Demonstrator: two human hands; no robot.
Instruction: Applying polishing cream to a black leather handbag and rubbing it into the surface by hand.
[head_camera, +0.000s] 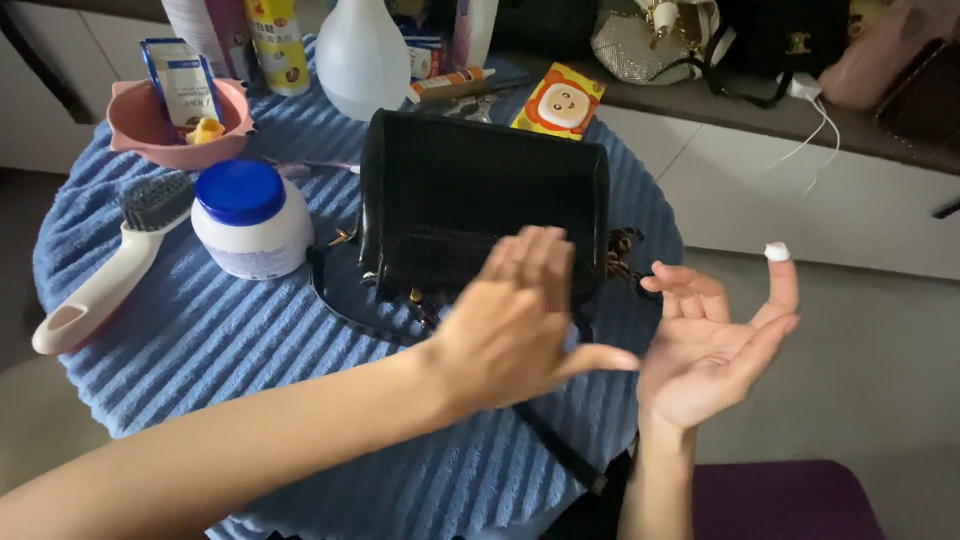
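Observation:
A black handbag stands on a round table covered with a blue ribbed towel, its strap trailing toward me. My left hand hovers open, back up, just in front of the bag's lower front. My right hand is held palm up past the table's right edge, fingers spread, with a dab of white cream on the tip of one raised finger. Neither hand grips anything.
A white jar with a blue lid and a white brush with dark bristles lie left of the bag. A pink bowl, bottles and a white spray bottle stand behind. More bags rest on the rear counter.

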